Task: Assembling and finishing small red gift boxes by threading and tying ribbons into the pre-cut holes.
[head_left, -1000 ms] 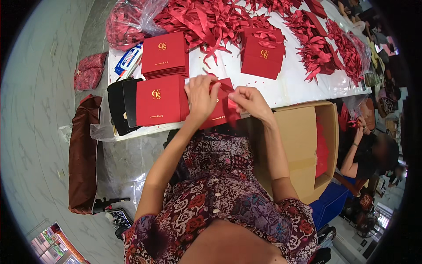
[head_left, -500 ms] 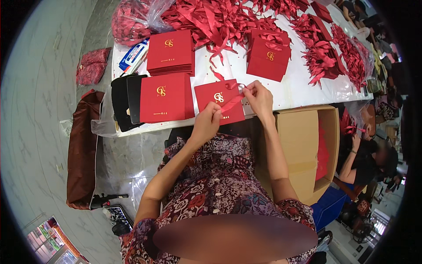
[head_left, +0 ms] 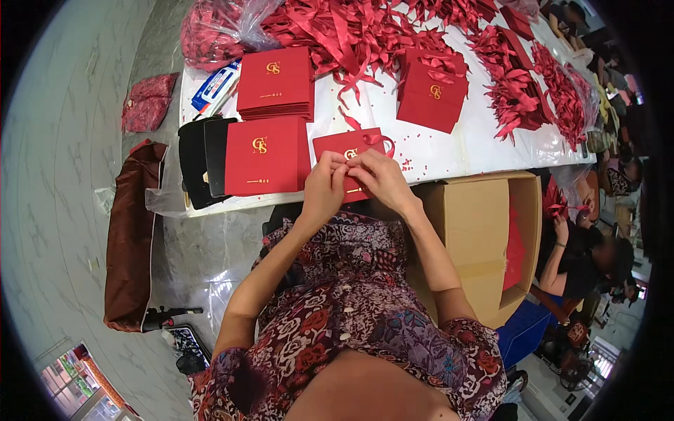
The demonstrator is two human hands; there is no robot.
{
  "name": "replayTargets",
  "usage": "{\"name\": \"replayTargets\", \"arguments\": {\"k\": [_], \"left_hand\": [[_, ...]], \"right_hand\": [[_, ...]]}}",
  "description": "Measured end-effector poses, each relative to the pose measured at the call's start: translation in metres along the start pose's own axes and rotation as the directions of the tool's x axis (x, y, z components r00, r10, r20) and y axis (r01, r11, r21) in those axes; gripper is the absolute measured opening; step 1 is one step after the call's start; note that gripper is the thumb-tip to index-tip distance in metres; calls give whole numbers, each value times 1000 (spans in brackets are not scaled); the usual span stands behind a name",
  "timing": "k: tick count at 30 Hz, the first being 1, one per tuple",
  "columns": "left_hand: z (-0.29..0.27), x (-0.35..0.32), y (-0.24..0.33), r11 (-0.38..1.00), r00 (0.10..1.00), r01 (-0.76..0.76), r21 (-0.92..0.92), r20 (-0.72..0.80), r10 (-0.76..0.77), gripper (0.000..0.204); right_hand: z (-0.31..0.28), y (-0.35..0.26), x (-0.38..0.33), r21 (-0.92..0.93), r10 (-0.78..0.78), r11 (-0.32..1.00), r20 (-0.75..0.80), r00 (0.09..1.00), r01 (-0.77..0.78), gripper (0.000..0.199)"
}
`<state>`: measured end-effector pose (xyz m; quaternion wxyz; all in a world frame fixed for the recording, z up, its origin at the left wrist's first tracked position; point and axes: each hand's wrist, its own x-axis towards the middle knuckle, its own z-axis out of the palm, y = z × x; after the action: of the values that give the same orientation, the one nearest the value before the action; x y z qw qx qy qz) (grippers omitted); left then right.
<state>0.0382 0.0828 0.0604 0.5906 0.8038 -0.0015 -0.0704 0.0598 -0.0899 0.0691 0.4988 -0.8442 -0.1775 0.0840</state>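
Observation:
A small red paper bag point(head_left: 370, 135) with a gold emblem lies flat at the table's near edge. A red ribbon point(head_left: 388, 145) is threaded at its top and curls out to the right. My left hand point(head_left: 325, 188) and my right hand point(head_left: 385, 177) meet over the bag's front, fingertips pinched together on the ribbon; the fingers mostly hide the held part. Left of them is a stack of matching red bags point(head_left: 263, 158), its edge close to my left hand. Behind it stands a second stack of red bags point(head_left: 275, 78).
Loose red ribbons point(head_left: 344, 35) heap along the white table's far side. More ribboned red bags point(head_left: 434, 98) lie at the right. A black pouch point(head_left: 193, 161) sits at the left. An open cardboard box point(head_left: 474, 231) stands by my right arm. Another person point(head_left: 572, 259) works farther right.
My right hand has moved left and down from the bag's top right corner to meet my left hand. The stretched ribbon between them is now bunched under my fingertips.

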Motion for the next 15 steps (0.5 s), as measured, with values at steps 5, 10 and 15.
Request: {"name": "replayTargets", "arguments": {"k": [5,10,15], "left_hand": [[14,-30,-3,858,970,-230,459,31,243,44],[31,-30,-5,767,935,-336,547,97,340,52],[23,-3,0,778,948,-264,571,3,319,53]], "right_hand": [[2,8,0,-116,-60,992,-107,992,48,12],[1,6,8,-138,-36,990,-216,976,6,11],[5,14,17,-205,-28,978,-301,953,-36,10]]}}
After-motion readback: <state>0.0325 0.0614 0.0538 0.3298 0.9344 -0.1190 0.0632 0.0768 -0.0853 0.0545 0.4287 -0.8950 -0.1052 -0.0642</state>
